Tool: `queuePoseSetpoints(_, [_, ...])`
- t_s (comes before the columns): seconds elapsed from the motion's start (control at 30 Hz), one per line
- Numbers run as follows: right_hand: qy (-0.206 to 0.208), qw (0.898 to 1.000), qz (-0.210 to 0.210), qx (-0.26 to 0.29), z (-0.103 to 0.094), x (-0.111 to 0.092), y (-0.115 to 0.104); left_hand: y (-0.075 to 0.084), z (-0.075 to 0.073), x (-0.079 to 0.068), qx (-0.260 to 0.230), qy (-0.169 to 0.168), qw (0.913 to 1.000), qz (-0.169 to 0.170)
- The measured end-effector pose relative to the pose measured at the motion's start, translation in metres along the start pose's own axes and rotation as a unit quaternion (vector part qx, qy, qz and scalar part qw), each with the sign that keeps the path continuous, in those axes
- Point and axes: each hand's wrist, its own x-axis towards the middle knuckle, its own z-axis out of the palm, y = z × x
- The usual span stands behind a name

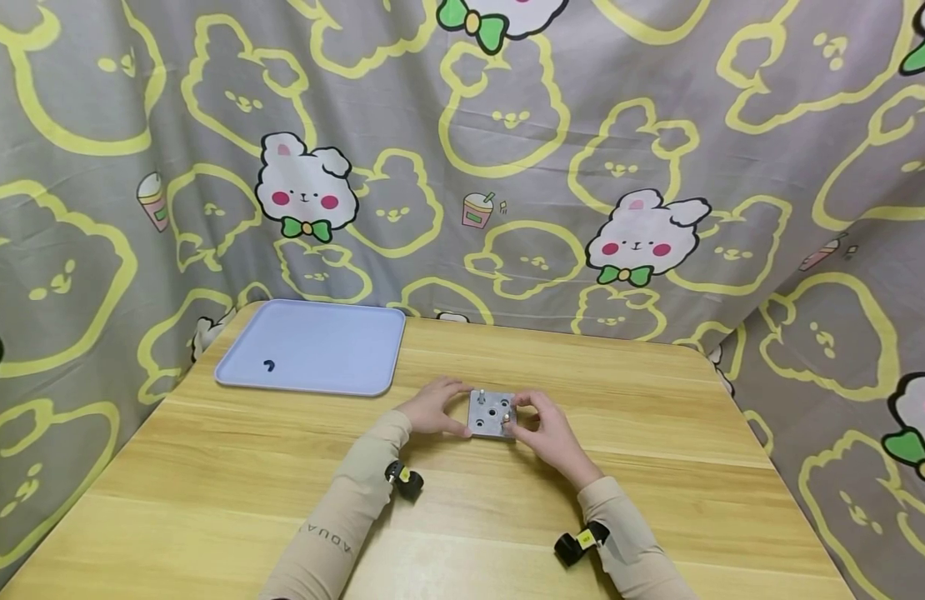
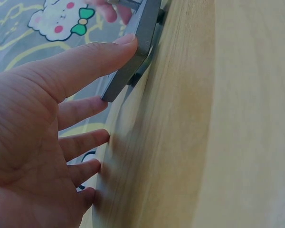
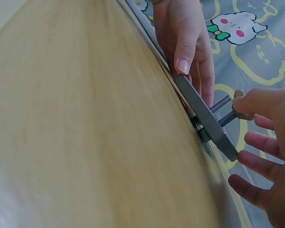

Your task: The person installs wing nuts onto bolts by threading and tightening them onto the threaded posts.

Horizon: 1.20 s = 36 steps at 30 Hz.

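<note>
A small grey metal plate (image 1: 487,425) with several holes lies above the wooden table, held between my two hands. My left hand (image 1: 431,408) grips its left side, thumb on one edge and index fingertip at a corner, other fingers spread. Two threaded bolts rise through the plate; one bolt (image 1: 482,397) stands at the far left, the other near the right. On the right one sits a brass-coloured wing nut (image 3: 242,114). My right hand (image 1: 548,433) has its thumb against this nut, index finger behind it. Bolt heads (image 3: 204,136) show under the plate.
A pale blue tray (image 1: 335,333) lies at the table's back left, with a small dark curved piece (image 1: 269,365) on it. Behind the wooden table (image 1: 627,383) hangs a patterned grey curtain (image 1: 402,108). Both forearms wear wrist cameras (image 1: 582,543).
</note>
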Motion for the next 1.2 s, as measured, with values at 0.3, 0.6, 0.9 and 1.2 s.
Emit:
queuePoseSetpoints(0.3, [0.007,1.000,-0.016,-0.008,0.0010,-0.0003,0.0022,0.0010,-0.0007,-0.0009,-0.003,0.000,1.0000,0.002])
queuePoseSetpoints(0.6, [0.013,1.000,-0.022,0.013,-0.0001,0.0000,0.0038,0.0007,-0.0002,-0.0012,-0.007,-0.004,1.0000,-0.005])
queuePoseSetpoints(0.9, [0.006,1.000,-0.013,-0.013,0.0007,0.0002,0.0025,0.0009,-0.0002,-0.0012,-0.004,0.000,1.0000,-0.004])
queuePoseSetpoints(1.2, [0.001,1.000,-0.021,-0.020,0.0015,0.0007,0.0025,0.0017,-0.0017,-0.0018,-0.003,-0.003,1.0000,-0.006])
